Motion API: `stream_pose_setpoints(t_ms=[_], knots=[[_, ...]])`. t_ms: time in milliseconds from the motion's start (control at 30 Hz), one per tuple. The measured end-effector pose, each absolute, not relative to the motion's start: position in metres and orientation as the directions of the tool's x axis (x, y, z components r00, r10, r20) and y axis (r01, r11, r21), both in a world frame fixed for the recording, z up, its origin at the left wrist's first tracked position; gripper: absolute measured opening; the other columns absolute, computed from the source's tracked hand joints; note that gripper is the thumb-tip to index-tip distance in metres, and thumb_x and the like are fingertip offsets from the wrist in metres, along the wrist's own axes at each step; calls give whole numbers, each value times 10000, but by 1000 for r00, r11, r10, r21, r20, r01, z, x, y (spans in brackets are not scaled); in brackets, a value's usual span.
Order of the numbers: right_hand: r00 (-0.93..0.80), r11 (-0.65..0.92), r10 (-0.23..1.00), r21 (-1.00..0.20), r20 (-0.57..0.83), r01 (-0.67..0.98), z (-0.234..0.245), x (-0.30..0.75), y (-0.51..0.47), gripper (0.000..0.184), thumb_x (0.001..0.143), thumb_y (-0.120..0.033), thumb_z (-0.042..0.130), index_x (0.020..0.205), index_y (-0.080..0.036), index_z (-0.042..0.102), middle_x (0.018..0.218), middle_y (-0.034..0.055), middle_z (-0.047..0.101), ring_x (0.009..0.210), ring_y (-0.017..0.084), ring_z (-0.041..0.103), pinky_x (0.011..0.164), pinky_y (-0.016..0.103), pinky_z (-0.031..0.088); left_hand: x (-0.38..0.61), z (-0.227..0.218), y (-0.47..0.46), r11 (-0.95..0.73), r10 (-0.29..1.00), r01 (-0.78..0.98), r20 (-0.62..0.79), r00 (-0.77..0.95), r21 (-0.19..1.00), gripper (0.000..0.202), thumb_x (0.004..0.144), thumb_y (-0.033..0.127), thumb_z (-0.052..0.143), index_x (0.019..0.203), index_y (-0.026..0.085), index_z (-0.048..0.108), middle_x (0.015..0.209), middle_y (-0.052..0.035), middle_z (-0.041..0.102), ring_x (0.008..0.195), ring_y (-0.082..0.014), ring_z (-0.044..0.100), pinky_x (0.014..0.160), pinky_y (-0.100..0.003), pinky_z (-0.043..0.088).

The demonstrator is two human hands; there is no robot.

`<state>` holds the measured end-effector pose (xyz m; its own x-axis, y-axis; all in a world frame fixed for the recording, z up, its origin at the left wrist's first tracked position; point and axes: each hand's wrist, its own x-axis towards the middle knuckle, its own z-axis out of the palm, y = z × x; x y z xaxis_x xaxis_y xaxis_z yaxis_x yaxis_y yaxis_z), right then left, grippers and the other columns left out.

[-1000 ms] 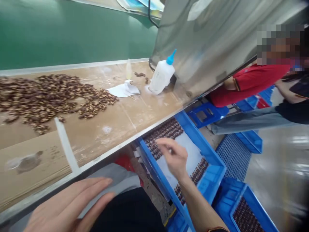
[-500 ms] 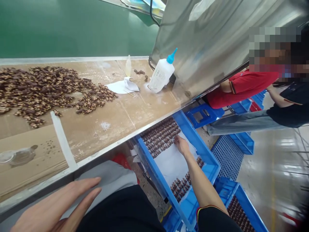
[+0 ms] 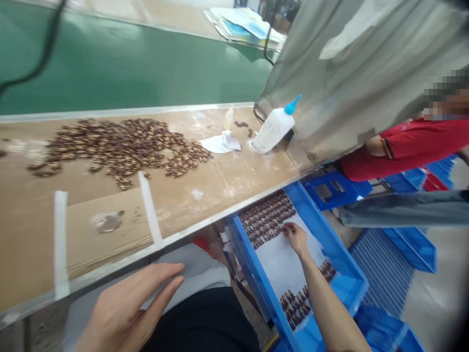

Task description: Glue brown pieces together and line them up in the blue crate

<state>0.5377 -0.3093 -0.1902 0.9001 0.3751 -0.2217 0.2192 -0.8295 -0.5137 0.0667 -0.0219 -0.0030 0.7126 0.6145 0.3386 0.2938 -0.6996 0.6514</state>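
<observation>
White paper sheet (image 3: 282,256) lies flat inside the long blue plastic crate (image 3: 344,254) on the floor beside the tabletop. Right hand (image 3: 296,237) reaches down to the sheet's far edge, fingertips pinched at that edge or at 1 of the small brown parts; which, cannot tell. Rows of small brown parts (image 3: 267,217) fill the crate's far end in neat lines; a second, shorter patch (image 3: 298,300) sits at the near end, partly under the sheet.

Judged progress: far end looks packed, middle is bare paper, so this layer seems well short of full.

Left hand (image 3: 126,308) rests flat and open on the lap, fingers extended, holding nothing.

Cardboard-covered tabletop (image 3: 220,181) carries a large loose heap of brown parts (image 3: 124,146), unsorted. White squeeze bottle with blue nozzle (image 3: 274,127) leans against a grey metal panel (image 3: 348,78).
</observation>
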Motion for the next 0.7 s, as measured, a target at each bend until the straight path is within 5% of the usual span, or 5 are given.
stream_pose_setpoints(t_ms=[100,233,400,533,700], knots=[[939,-778,340,-576,-50,251,-163,526,-297,446,1058,-600,681,962,-178,791,797,70,776,771,297,772,796,439,639,62,-3,-20,-721,587,284,339,735,632,125,1106,336,727,1207,294,789,1072,28,883,918,-181,862,897,-233,647],[930,-658,281,-659,236,365,-107,493,-242,570,1052,-665,611,1221,-156,805,922,120,821,890,342,788,874,456,611,51,-5,-16,-673,633,326,290,718,664,115,1125,286,685,1207,290,766,1075,30,871,929,-159,857,838,-209,645],[455,-83,836,-749,307,657,-18,401,-89,203,1105,-409,703,1177,-274,837,1174,59,839,1040,259,787,928,376,615,36,-8,-16,-633,675,340,281,683,695,135,1116,264,692,1227,300,760,1090,27,868,938,-164,855,825,-220,645],[-7,200,939,-530,345,824,13,349,26,207,1133,-213,633,1177,-268,828,1234,62,826,1160,263,725,1038,407,586,7,-10,-17,-623,717,373,311,623,688,161,1096,298,731,1251,314,773,1114,26,876,944,-176,861,839,-213,662],[-183,208,965,-126,188,970,24,328,83,208,1035,-101,681,934,-246,790,993,88,800,1012,312,660,869,419,540,-58,-13,-28,-466,879,569,277,389,678,200,1062,403,771,1247,344,815,1150,26,886,953,-201,874,734,-190,674]])
